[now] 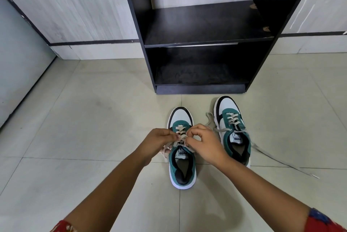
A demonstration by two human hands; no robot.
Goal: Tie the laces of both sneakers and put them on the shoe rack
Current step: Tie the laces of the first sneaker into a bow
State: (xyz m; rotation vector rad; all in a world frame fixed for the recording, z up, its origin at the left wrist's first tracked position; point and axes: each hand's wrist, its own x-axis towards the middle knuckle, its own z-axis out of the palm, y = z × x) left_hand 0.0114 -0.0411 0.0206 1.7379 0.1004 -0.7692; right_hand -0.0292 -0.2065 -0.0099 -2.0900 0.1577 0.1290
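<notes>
Two green, white and black sneakers stand on the tiled floor, toes toward the black shoe rack [206,41]. Over the left sneaker [181,168] both hands pinch its beige laces [180,136]: my left hand [159,142] grips from the left, my right hand [203,142] from the right, fingertips almost touching above the tongue. The right sneaker [233,132] stands apart, a little farther forward. Its laces [266,152] lie loose, one end trailing far to the right across the floor.
The rack has two open shelves with nothing on them and stands against a pale wood-grain wall [75,6]. A grey door or panel [20,74] is at the left. Pale floor tiles [93,119] surround the shoes.
</notes>
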